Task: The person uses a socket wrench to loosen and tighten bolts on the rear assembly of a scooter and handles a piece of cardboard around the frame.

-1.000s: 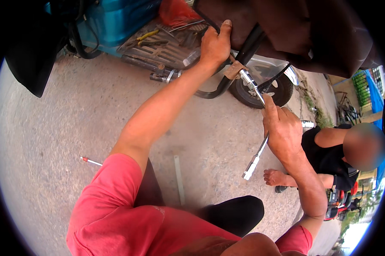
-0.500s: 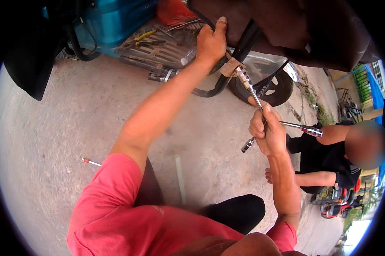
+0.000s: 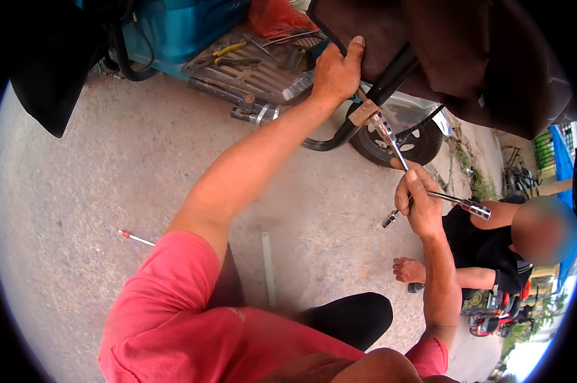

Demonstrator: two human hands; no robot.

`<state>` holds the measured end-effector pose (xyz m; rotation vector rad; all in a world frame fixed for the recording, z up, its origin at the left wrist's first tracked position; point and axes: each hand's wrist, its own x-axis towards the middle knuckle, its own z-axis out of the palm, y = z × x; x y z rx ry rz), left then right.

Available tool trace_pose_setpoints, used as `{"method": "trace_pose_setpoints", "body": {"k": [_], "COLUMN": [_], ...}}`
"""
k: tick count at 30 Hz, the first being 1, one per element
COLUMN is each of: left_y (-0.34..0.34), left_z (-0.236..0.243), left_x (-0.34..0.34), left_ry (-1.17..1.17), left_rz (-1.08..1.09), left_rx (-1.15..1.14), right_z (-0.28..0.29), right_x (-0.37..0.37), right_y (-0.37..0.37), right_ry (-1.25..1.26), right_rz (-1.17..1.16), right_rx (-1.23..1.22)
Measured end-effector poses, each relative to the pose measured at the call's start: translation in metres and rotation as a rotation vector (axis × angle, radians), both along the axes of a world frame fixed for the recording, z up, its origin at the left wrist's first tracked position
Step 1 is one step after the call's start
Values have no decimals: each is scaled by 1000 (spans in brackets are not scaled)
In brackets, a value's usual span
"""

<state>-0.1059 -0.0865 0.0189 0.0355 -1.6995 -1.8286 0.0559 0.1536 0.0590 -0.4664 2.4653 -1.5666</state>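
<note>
L hand (image 3: 336,71) steadies seat underside above black frame tube (image 3: 390,80); R hand (image 3: 419,204), fingers wrapped round T-wrench (image 3: 400,159), drives bolt at tube bracket.

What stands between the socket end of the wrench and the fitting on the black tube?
Nothing visible does. The right hand holds the cross wrench, and its long arm reaches the tan bracket on the black tube, beside the left hand.

Head-worn fisheye view, looking down
</note>
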Motion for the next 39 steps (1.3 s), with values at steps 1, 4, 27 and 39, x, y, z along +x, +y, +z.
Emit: {"method": "trace_pose_setpoints", "body": {"k": [1,4,27,39], "left_y": [0,1,33,34], "left_z": [2,4,-79,-4], "left_x": [1,5,203,264], "left_ry": [4,29,-369,-709], "left_rz": [4,7,-1288,-1261], "left_rx": [11,25,-418,-168], "right_z": [-2,-20,-33,-35], "right_x": [-1,5,12,11], "right_y": [0,-3,-17,-12], "right_ry": [-24,-218,-344,-257], "right_rz": [-12,-12,-44,-118], "right_rx": [-8,-288,-705,-680]}}
